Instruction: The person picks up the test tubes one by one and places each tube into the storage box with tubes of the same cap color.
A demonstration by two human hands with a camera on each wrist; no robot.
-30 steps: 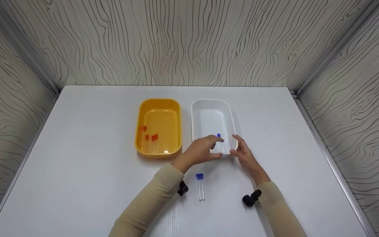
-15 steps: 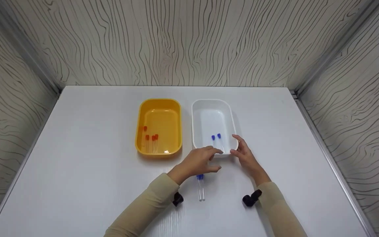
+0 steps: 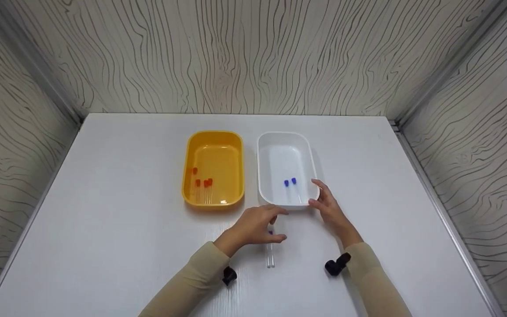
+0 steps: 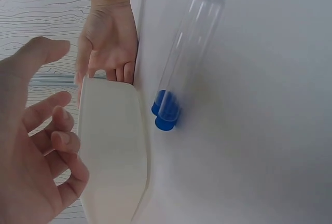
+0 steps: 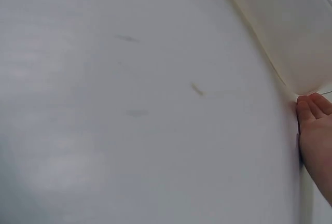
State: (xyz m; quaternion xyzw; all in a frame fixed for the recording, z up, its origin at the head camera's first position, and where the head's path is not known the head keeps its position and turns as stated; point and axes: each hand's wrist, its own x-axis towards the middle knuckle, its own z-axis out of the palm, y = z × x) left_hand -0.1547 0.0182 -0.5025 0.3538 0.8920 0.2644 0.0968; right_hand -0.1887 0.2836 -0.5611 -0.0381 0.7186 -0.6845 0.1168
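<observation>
My left hand [image 3: 255,225] hovers over the table in front of the white tray [image 3: 282,156], thumb and fingers apart, holding nothing. Beneath it lie two clear test tubes [image 4: 189,53] side by side, their blue caps toward the tray; in the head view the hand partly covers those caps. My right hand [image 3: 332,215] holds the tray's near right corner between thumb and fingers. Inside the white tray are two blue-capped test tubes [image 3: 286,183], near its front end.
A yellow tray [image 3: 218,160] stands left of the white one, with several red-capped test tubes [image 3: 206,184] in its near left part. A patterned wall [image 3: 227,57] rises behind the white table [image 3: 117,189], and more panels flank it.
My left hand has drawn back out of the white tray toward the front left, over the loose tubes, uncovering the two blue-capped tubes inside. The right hand has stayed at the corner.
</observation>
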